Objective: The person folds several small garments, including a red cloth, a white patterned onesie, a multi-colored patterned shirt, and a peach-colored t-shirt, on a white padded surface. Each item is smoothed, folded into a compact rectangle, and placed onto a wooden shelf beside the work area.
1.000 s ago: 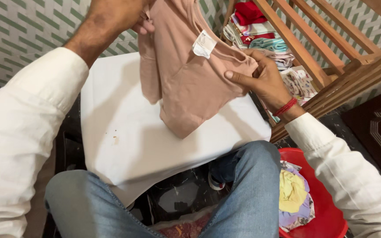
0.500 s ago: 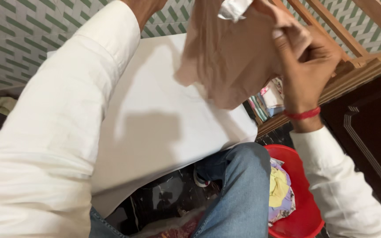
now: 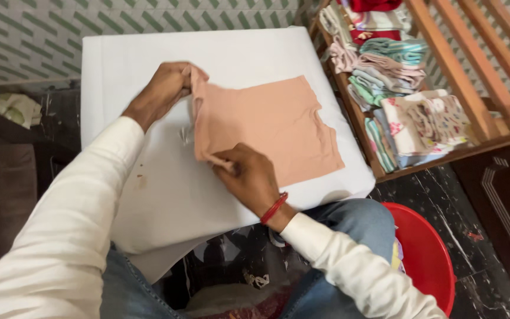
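Pink cloth garment (image 3: 270,127) lies flat, both hands, left (image 3: 160,91) and right (image 3: 249,177), pinching its edge

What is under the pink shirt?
The pink shirt lies flat on a white board. The left hand and right hand pinch its near edge. Whatever lies between the shirt and the board is covered.
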